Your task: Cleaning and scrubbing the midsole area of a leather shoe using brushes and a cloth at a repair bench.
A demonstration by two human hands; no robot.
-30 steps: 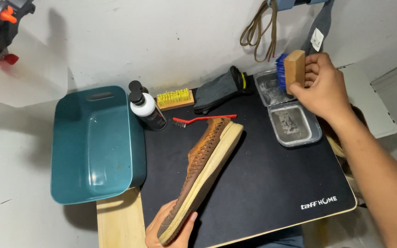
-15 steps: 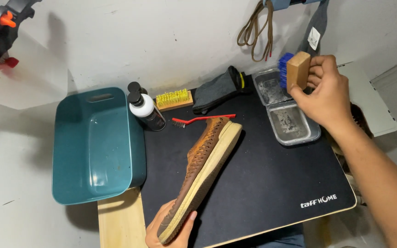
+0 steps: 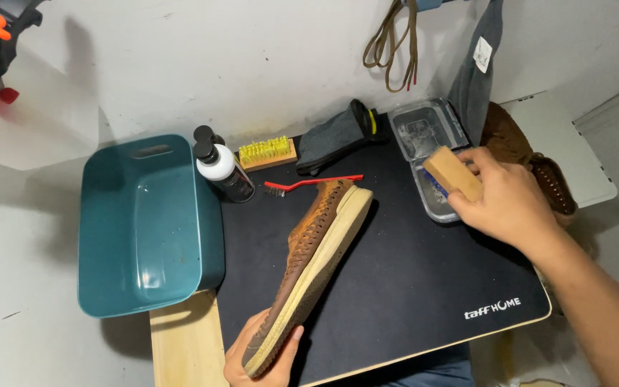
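A brown woven shoe (image 3: 317, 229) with a tan sole lies on its side across the black mat (image 3: 410, 287). My left hand (image 3: 259, 355) grips its near end at the mat's front edge. My right hand (image 3: 506, 201) holds a wooden-backed brush (image 3: 453, 173) with blue bristles, bristles down, over a clear tray of water (image 3: 428, 132) at the mat's far right.
A teal plastic tub (image 3: 145, 222) sits left of the mat. Behind the shoe are two dark bottles (image 3: 220, 168), a yellow-bristled brush (image 3: 266, 152), a red-handled small brush (image 3: 313, 183) and a grey sock (image 3: 334, 136). Another brown shoe (image 3: 531, 154) rests on a white surface, far right. Laces (image 3: 394, 43) hang on the wall.
My right hand has lowered the blue-bristled brush from upright above the tray down into it, bristles now facing down. The shoe and my left hand have stayed put.
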